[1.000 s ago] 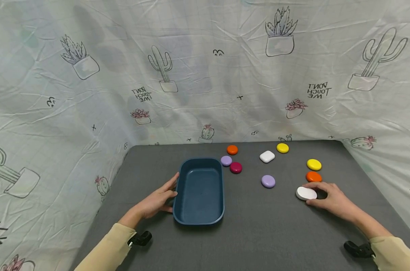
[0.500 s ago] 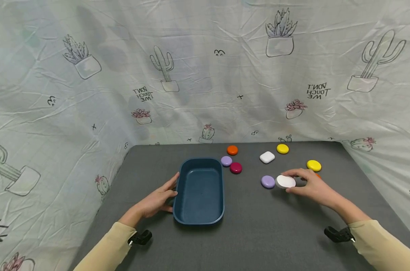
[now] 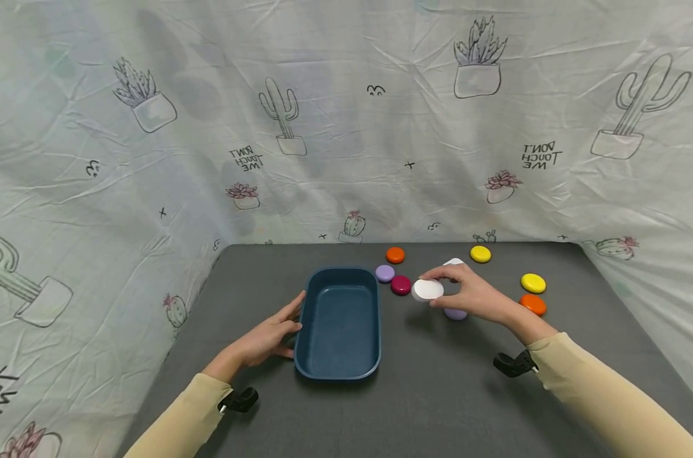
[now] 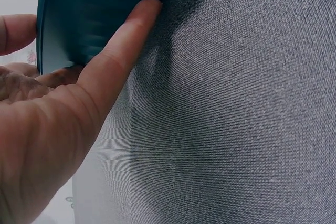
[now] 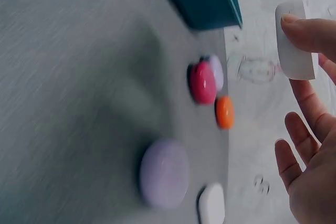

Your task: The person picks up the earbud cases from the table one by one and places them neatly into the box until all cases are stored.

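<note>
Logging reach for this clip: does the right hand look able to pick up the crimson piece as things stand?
Probably not without setting something down: the right hand already pinches a white oval piece. The crimson piece itself lies uncovered close by, so the way looks otherwise free.

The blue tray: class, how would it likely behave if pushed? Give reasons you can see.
The tray is probably stiff: its rim looks undistorted where the left hand touches its side. It seems unlikely to tip, being low and wide. The woven-looking table surface might add some drag.
</note>
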Demonstrator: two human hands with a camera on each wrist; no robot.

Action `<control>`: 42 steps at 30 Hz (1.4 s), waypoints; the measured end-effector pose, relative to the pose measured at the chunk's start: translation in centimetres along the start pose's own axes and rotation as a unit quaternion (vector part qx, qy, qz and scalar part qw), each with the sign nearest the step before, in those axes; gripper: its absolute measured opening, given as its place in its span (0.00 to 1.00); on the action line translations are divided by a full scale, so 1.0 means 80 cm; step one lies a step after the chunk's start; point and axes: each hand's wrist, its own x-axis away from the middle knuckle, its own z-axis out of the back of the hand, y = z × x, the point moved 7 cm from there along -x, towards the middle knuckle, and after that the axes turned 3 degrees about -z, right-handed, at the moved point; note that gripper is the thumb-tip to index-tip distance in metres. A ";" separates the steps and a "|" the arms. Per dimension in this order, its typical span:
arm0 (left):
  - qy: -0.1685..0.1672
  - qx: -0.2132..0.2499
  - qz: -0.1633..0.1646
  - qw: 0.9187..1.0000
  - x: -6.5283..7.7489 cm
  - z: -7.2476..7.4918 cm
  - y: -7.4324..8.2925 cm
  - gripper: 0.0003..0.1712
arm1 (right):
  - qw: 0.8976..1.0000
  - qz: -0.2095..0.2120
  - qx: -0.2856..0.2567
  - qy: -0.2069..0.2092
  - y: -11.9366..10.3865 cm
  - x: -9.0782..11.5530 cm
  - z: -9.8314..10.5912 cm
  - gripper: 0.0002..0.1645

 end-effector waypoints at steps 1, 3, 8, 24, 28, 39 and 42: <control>0.000 0.001 0.001 1.000 0.000 0.000 0.000 0.40 | 1.000 0.005 0.003 -0.004 -0.004 -0.006 -0.004 0.26; 0.002 0.004 0.003 1.000 -0.001 0.000 0.000 0.40 | 1.000 0.010 0.008 -0.012 -0.013 -0.017 -0.011 0.26; 0.003 0.008 0.000 1.000 -0.001 0.000 0.000 0.41 | 0.999 0.022 0.019 -0.034 -0.033 -0.043 -0.029 0.27; -0.010 0.013 -0.010 1.000 -0.001 -0.001 0.003 0.41 | 0.988 0.098 0.018 -0.122 -0.080 -0.116 -0.108 0.26; -0.008 0.017 -0.009 1.000 -0.002 -0.001 0.002 0.42 | 0.983 0.105 0.053 -0.144 -0.084 -0.125 -0.131 0.25; -0.009 0.008 -0.004 1.000 -0.003 -0.001 0.000 0.41 | 0.967 0.091 0.158 -0.178 -0.087 -0.132 -0.184 0.24; -0.009 0.008 -0.007 1.000 -0.003 -0.001 -0.001 0.41 | 0.954 0.098 0.215 -0.184 -0.087 -0.133 -0.197 0.24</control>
